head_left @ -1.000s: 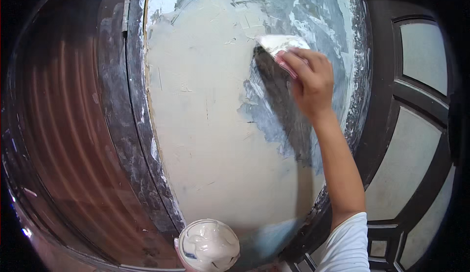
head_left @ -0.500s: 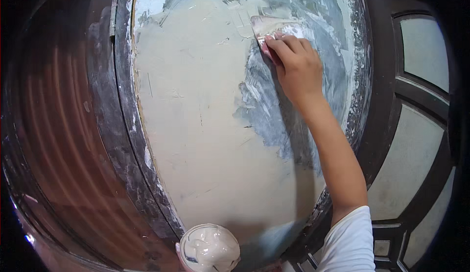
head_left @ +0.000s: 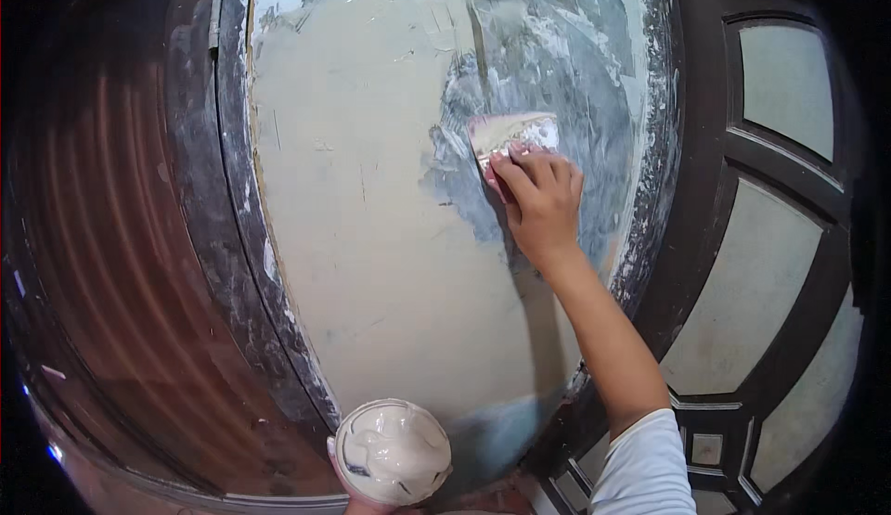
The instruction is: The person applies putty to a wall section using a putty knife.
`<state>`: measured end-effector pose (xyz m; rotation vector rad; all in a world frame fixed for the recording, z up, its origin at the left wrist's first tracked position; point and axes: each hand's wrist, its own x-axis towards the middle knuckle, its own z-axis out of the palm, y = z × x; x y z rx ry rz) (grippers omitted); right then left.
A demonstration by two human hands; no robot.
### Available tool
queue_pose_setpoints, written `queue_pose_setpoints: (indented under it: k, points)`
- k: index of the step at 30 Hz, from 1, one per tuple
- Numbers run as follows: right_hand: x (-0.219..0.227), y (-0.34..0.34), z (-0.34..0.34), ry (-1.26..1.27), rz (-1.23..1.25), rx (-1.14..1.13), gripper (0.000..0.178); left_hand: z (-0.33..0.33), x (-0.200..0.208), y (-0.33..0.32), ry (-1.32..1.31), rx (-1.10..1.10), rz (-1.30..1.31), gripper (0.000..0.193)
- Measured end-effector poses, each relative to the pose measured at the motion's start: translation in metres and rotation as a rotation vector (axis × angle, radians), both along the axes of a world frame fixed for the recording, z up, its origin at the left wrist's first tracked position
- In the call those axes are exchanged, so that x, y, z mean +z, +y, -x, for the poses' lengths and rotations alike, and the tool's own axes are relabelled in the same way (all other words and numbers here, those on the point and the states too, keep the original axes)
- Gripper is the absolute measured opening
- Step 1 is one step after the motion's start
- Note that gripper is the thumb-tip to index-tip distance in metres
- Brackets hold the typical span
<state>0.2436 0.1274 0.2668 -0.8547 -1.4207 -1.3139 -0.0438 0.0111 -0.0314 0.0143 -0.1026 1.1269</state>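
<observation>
My right hand (head_left: 546, 209) grips a pinkish, flat putty spreader (head_left: 512, 133) smeared with white and beige filler. The blade is against an upright panel (head_left: 343, 218), on its grey upper right part. Smooth beige filler covers the left and lower parts of this panel. At the bottom of the view, my left hand (head_left: 349, 498) holds a round tub of creamy beige filler (head_left: 394, 450) from its left and underside. Most of that hand is hidden behind the tub. Dark marks show in the filler near the tub's rim.
A dark, paint-smeared frame (head_left: 237, 190) with a hinge borders the panel on the left, beside a glossy brown surface (head_left: 111, 237). The panel's right edge (head_left: 657, 144) is flecked with white. Farther right stands a dark door (head_left: 696, 190) with pale panels.
My right hand and the spreader have moved down the panel. Above them, beige filler has been scraped thin, with grey showing and a dark streak. My left hand still holds the tub.
</observation>
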Motion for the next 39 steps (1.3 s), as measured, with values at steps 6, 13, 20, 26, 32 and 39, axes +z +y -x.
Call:
queue_pose_setpoints:
  k: [6,13,20,26,32,39]
  points:
    - [-0.044,-0.04,-0.021,0.113,0.14,0.177,0.027,-0.005,0.015,-0.014,-0.082,-0.074,-0.009,0.093]
    - [-0.13,-0.097,-0.002,0.948,0.651,1.133,0.025,-0.009,0.035,-0.023,0.213,-0.029,-0.239,0.094]
    - [-0.184,-0.106,0.007,0.969,1.015,1.285,0.03,-0.019,0.043,-0.015,-0.024,-0.018,0.014,0.095]
    - [-0.179,-0.099,-0.003,0.908,1.142,1.167,0.048,-0.025,0.05,-0.007,0.418,0.103,-0.253,0.095]
    - [-0.157,-0.1,0.0,0.608,1.321,0.979,0.054,-0.032,0.044,-0.007,0.38,0.201,-0.147,0.099]
    - [-0.151,-0.094,-0.006,0.439,1.307,0.832,0.05,-0.041,0.05,-0.012,0.322,0.36,0.222,0.093]
